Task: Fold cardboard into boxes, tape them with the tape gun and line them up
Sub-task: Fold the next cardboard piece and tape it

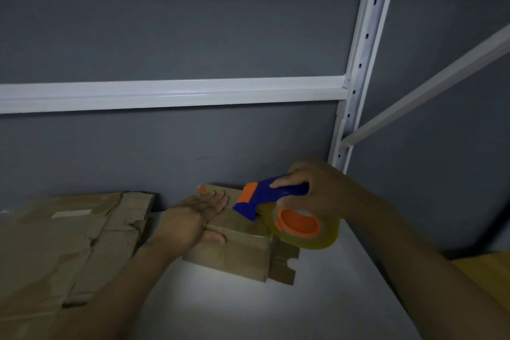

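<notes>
Cardboard box [234, 259] sits on the white shelf [262, 312], a bit below the middle of our view. Its long side runs from 11 o'clock, by the grey wall, down to 5 o'clock, near us. One loose flap [284, 262] sticks out at the 4 o'clock corner.

Our left hand [190, 221] lies flat on top of the box. Its fingers [218, 197] are straight and close together, pointing to 1 o'clock and pressing the top down. The thumb rests along a crease on the lid.

Our right hand [317, 190] wraps its fingers around the blue handle of the tape gun [265, 196]. The gun's blue mouth touches the box top, just at 3 o'clock from the left fingers. The tape roll [325, 240] hangs over the box's 3 o'clock edge.

We think the taping is under way. The gun must slide along the top, and the left hand lies right beside its path, so it may need to scoot away.

A pile of flat cardboard [63, 243] waits at 9 o'clock.
</notes>
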`<control>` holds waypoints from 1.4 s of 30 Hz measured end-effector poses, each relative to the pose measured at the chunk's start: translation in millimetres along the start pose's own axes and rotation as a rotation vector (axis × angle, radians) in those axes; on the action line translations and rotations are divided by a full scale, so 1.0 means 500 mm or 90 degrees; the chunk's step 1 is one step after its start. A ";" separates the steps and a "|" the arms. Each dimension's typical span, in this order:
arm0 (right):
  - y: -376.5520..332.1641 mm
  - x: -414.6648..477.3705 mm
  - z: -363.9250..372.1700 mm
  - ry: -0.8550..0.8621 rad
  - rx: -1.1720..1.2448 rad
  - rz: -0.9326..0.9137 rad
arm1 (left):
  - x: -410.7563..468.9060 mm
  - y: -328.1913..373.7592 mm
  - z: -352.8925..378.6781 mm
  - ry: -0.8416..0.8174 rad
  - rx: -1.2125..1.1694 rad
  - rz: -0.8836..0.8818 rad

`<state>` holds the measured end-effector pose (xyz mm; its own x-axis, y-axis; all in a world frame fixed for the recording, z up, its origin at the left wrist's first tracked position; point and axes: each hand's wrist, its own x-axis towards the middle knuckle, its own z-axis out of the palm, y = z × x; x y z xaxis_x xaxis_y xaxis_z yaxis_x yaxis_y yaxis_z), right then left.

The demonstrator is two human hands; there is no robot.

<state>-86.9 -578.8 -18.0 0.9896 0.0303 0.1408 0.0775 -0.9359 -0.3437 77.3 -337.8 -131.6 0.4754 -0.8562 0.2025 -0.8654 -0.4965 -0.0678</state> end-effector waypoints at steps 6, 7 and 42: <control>0.003 -0.008 0.000 0.011 0.026 -0.003 | 0.001 -0.019 -0.008 -0.040 -0.024 0.026; 0.005 -0.011 0.000 0.008 0.029 0.000 | -0.001 -0.028 -0.010 -0.041 -0.025 0.028; 0.099 -0.196 0.184 0.060 0.148 0.139 | 0.052 0.062 0.025 0.069 0.084 0.062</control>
<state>-168.7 -595.7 -133.9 0.9710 -0.2052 0.1227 -0.0987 -0.8113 -0.5762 65.0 -377.3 -140.7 0.3646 -0.8842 0.2921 -0.8745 -0.4328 -0.2186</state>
